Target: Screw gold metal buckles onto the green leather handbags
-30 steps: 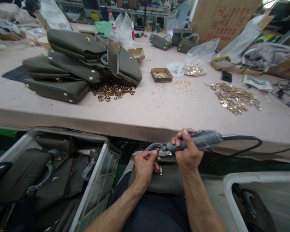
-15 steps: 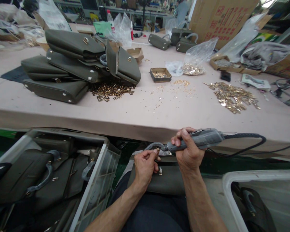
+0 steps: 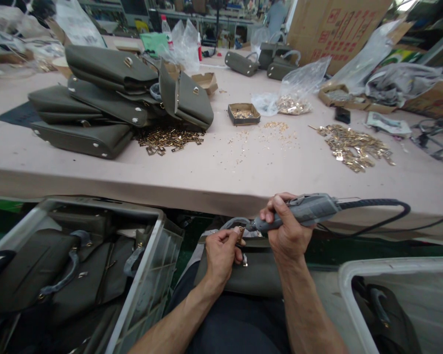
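Head view: the tool [image 3: 306,212] now trails its cable [image 3: 372,203] farther right.

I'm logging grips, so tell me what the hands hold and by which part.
The right hand grips the tool around the front of its body. The left hand pinches a small piece; by which part is unclear.

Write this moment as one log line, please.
left hand: pinching small metal piece | right hand: gripping corded tool | beneath: dark bag

This is a workshop: bags [image 3: 96,69] in a pile, shiny metal bits [image 3: 349,142] and a tool [image 3: 308,211] with a cord.
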A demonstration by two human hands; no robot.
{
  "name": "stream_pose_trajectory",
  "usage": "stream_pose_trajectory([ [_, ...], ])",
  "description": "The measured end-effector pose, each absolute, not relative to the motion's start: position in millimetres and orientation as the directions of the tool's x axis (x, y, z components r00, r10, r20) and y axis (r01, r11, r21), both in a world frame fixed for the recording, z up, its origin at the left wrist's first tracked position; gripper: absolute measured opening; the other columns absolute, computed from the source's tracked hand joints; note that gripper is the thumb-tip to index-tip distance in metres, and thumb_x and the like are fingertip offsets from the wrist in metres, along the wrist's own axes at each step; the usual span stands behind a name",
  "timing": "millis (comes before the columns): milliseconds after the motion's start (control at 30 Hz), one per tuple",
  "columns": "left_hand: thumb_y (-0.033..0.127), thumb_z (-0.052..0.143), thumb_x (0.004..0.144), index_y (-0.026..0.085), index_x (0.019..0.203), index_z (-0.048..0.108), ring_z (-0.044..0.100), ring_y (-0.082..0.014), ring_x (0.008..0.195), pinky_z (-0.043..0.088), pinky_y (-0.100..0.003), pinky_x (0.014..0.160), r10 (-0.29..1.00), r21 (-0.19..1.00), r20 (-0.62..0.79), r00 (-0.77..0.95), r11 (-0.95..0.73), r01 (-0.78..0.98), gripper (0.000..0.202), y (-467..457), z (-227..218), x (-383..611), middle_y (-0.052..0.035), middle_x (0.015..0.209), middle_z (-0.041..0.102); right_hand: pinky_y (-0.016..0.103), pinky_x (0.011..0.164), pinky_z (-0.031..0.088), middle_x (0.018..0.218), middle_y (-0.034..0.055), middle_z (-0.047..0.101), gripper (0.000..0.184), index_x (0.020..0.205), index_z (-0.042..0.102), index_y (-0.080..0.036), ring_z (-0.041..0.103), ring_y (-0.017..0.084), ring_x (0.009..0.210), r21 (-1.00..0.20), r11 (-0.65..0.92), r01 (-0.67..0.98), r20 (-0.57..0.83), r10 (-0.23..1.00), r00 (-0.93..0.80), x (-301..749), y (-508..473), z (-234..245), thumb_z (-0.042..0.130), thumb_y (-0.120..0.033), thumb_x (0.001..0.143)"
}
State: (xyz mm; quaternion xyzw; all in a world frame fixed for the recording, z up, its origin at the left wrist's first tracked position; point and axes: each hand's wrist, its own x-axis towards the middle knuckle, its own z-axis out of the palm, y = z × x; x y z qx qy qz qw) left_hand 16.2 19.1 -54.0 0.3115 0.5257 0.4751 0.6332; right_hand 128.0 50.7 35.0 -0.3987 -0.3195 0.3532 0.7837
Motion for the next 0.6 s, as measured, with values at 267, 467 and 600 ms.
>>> stream_pose_trajectory([
  [267,0.055,0.075,0.082,0.011,0.075,0.073,0.050,-0.0070,0.032,0.033,-0.017,0.030,0.930,0.893,-0.368,0.020,0.359,-0.270,0.045,18.6,-56.0,15.0,-0.0071,0.068,0.073,0.028,0.050,0.047,0.069,-0.0018,0.060,0.014,0.087,0.066,-0.017,0.051,0.010,0.047,-0.852,0.438,-0.286,0.237,0.810,0.536,128.1,51.0,33.6,0.079,-0.021,0.082],
  [467,0.054,0.073,0.083,0.010,0.075,0.074,0.050,-0.0068,0.032,0.032,-0.017,0.030,0.931,0.897,-0.366,0.015,0.357,-0.262,0.045,17.9,-55.7,14.6,-0.0079,0.068,0.073,0.028,0.049,0.046,0.069,-0.0019,0.060,0.014,0.088,0.066,-0.017,0.051,0.011,0.047,-0.849,0.439,-0.295,0.232,0.810,0.539,126.6,51.0,34.2,0.079,-0.020,0.082],
  [600,0.055,0.074,0.082,0.009,0.077,0.074,0.051,-0.0074,0.033,0.033,-0.017,0.030,0.928,0.886,-0.372,0.031,0.365,-0.285,0.046,17.7,-54.1,14.4,-0.0091,0.070,0.074,0.028,0.049,0.046,0.068,-0.0019,0.060,0.015,0.088,0.065,-0.017,0.052,0.011,0.047,-0.851,0.437,-0.291,0.225,0.804,0.551,125.5,51.5,36.1,0.079,-0.019,0.082],
])
